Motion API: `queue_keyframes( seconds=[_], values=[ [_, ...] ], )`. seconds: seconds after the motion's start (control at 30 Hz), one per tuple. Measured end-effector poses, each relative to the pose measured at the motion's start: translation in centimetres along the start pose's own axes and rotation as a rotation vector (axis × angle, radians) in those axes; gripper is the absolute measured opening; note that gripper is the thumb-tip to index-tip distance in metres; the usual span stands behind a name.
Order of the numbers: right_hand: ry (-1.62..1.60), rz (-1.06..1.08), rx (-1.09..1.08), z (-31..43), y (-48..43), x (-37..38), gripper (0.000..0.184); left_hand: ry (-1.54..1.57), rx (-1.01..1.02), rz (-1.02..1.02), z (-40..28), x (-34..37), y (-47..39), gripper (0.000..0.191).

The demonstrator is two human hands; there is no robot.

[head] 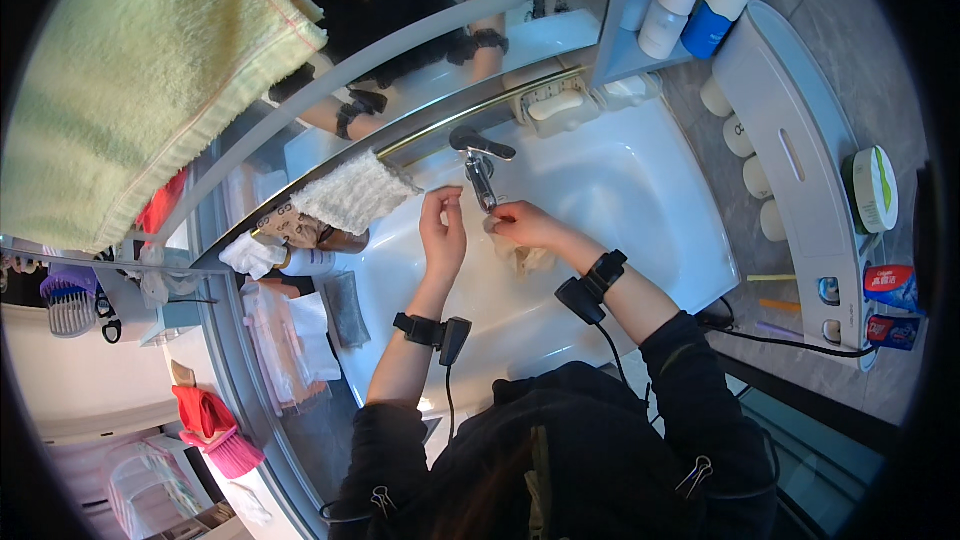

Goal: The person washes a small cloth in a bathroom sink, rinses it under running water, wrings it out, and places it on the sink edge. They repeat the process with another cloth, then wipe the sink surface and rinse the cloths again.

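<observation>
My right hand (531, 226) pinches a thin, pale beige cloth-like piece (527, 258) that hangs into the white washbasin (667, 221). Its fingertips are just below the spout of the chrome faucet (482, 178). To the left of the spout, my left hand (444, 234) is raised over the basin with loosely bent fingers and thumb apart, and nothing shows in it. A white textured cloth (358, 191) lies on the basin's back left rim, close to my left hand. What the right fingertips cover of the beige piece is hidden.
A soap dish (556, 106) sits at the back rim. Bottles (670, 13) stand on a shelf at the upper right. A wall-mounted holder (795, 142) carries toothpaste tubes (891, 289) and a round tub (874, 190). Plastic packs (289, 345) lie left; a yellow towel (150, 82) hangs upper left.
</observation>
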State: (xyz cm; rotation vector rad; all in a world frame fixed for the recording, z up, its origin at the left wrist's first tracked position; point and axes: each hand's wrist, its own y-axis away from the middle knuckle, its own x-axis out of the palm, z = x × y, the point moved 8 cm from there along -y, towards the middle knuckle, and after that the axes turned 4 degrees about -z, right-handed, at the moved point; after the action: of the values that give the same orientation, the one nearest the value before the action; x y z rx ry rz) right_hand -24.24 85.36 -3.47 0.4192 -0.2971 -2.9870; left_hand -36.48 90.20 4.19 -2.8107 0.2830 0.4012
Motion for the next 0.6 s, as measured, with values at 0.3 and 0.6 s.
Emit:
queue_keyframes(
  seconds=[0.3, 0.6],
  values=[
    [-0.737, -0.026, 0.378, -4.9, 0.1, 0.8, 0.02, 0.558, -0.489, 0.317, -3.1, 5.5, -4.3, 0.03],
    [-0.643, -0.119, 0.349, -7.0, -1.0, 2.8, 0.023, 0.463, -0.36, 0.294, -0.1, 3.8, -3.1, 0.02]
  ],
)
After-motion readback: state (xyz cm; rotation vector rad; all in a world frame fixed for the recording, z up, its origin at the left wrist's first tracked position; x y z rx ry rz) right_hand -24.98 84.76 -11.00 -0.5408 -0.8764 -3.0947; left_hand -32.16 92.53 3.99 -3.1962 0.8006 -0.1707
